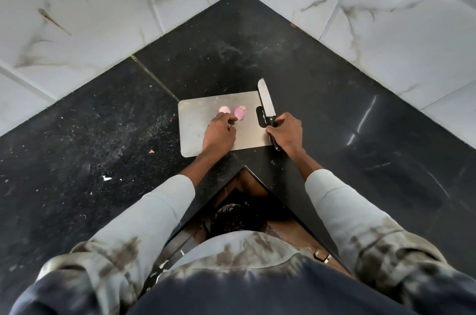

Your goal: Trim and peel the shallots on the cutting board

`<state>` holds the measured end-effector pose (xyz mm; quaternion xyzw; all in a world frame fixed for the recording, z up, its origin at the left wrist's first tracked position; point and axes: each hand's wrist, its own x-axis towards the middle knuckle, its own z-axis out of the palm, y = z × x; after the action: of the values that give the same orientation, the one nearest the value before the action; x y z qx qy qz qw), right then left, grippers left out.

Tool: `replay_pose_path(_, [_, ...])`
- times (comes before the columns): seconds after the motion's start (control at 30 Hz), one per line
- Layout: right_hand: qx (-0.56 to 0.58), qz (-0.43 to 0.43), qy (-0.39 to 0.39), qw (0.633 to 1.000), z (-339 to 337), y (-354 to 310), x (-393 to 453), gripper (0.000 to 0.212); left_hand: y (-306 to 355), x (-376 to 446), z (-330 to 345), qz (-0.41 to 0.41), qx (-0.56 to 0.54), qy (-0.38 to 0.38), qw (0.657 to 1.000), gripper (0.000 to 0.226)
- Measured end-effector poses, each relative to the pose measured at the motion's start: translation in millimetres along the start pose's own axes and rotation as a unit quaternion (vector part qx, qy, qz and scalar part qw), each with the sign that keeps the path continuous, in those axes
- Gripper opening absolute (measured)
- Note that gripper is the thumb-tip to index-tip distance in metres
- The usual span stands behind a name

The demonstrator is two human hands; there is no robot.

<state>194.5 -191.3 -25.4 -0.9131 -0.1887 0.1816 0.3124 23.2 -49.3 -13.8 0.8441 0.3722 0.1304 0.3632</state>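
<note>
Two pink shallots lie side by side on a steel cutting board [195, 113]. The left shallot [223, 109] sits just beyond my left hand [220, 131], whose curled fingertips reach the right shallot [240, 112] from below; whether they pinch it I cannot tell. My right hand [286, 131] grips the black handle of a knife [266, 104] at the board's right edge, over its handle slot. The blade points away from me and lies flat.
The board sits in the corner of a black granite counter [103, 134], backed by white marbled wall tiles [77, 18]. Small scraps of skin [152, 151] and white flecks dot the counter to the left. The counter's inner corner edge [244, 167] is just below the board.
</note>
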Motion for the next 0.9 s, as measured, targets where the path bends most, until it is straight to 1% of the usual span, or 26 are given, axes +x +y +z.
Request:
replay_pose_path(0.1, [0.066, 0.012, -0.039, 0.997, -4.7, 2.5, 6.8, 0.020, 5.1, 5.8, 7.6, -0.019, -0.017, -0.013, 1.000, 0.025])
replay_pose_path(0.13, [0.115, 0.026, -0.058, 0.991, -5.5, 5.1, 9.2, 0.017, 8.0, 7.3, 9.9, -0.024, -0.032, -0.025, 0.999, 0.026])
replay_pose_path(0.17, [0.190, 0.050, -0.085, 0.977, -6.6, 6.9, 10.0, 0.018, 10.9, 9.9, 12.3, -0.026, -0.051, -0.039, 0.998, 0.026])
replay_pose_path(0.23, [0.352, 0.110, -0.131, 0.920, -10.2, 7.2, 6.0, 0.024, 17.0, 15.2, 18.0, -0.026, -0.082, -0.054, 0.995, 0.026])
replay_pose_path(0.27, [0.397, 0.129, -0.144, 0.897, -13.5, 6.9, 3.4, 0.024, 20.5, 17.6, 20.5, -0.026, -0.091, -0.053, 0.994, 0.025])
replay_pose_path(0.3, [0.411, 0.140, -0.156, 0.887, -16.0, 6.4, 1.1, 0.024, 23.9, 19.5, 22.4, -0.025, -0.097, -0.049, 0.994, 0.025])
replay_pose_path(0.37, [0.397, 0.138, -0.172, 0.891, -19.4, 7.2, -1.4, 0.025, 29.5, 23.2, 24.4, -0.017, -0.101, -0.039, 0.994, 0.025])
replay_pose_path(0.43, [0.357, 0.121, -0.165, 0.912, -22.2, 9.6, -1.4, 0.027, 30.8, 27.0, 23.9, -0.012, -0.097, -0.025, 0.995, 0.024])
replay_pose_path(0.53, [0.250, 0.084, -0.130, 0.956, -21.1, 15.7, 4.9, 0.028, 28.8, 30.2, 18.7, -0.014, -0.092, 0.001, 0.996, 0.022])
replay_pose_path(0.6, [0.190, 0.064, -0.092, 0.975, -20.8, 19.3, 8.8, 0.024, 24.9, 30.5, 14.7, -0.023, -0.102, 0.023, 0.994, 0.021])
replay_pose_path(0.67, [0.157, 0.049, -0.066, 0.984, -20.2, 23.1, 10.8, 0.021, 21.2, 29.3, 10.2, -0.033, -0.108, 0.049, 0.992, 0.018])
replay_pose_path(0.8, [0.110, 0.031, -0.043, 0.993, -15.3, 33.1, 11.5, 0.017, 5.3, 29.3, 5.3, -0.047, -0.090, 0.081, 0.991, 0.020])
replay_pose_path(0.9, [0.073, 0.009, -0.005, 0.997, -13.3, 37.2, 13.8, 0.019, -4.3, 30.8, 1.2, -0.072, -0.085, 0.106, 0.988, 0.018])
